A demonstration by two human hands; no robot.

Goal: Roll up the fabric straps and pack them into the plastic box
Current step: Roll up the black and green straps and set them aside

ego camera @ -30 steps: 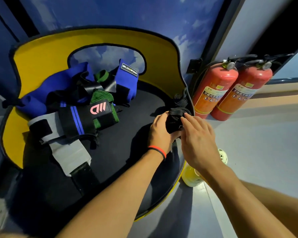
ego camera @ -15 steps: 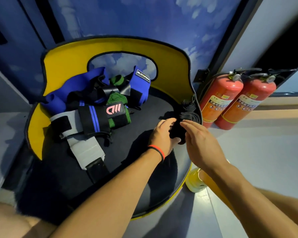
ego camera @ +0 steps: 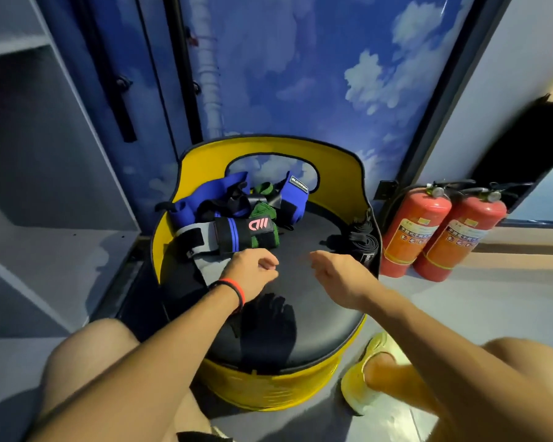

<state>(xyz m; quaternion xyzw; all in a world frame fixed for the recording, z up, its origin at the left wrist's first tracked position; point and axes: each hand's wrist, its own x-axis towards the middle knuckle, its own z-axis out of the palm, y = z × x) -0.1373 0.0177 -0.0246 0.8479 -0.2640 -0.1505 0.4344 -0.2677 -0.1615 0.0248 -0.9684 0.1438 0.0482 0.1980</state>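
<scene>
Over the seat [ego camera: 304, 301], the left hand [ego camera: 253, 270] has a loosely curled, empty grip; the right hand [ego camera: 340, 277], blurred, seems wide in grip. Rolled straps [ego camera: 362, 241] lie at the seat's right edge.

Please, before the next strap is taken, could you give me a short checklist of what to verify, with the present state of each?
1. Left hand free: ok, fingers loosely curled, holding nothing.
2. Right hand free: ok, it holds nothing.
3. Straps left to roll: ok, the pile of straps lies at the back of the black seat.
4. Black bundle at the seat's right edge rolled tight: cannot tell.
5. Plastic box within reach: cannot tell, it is not in view.
</scene>
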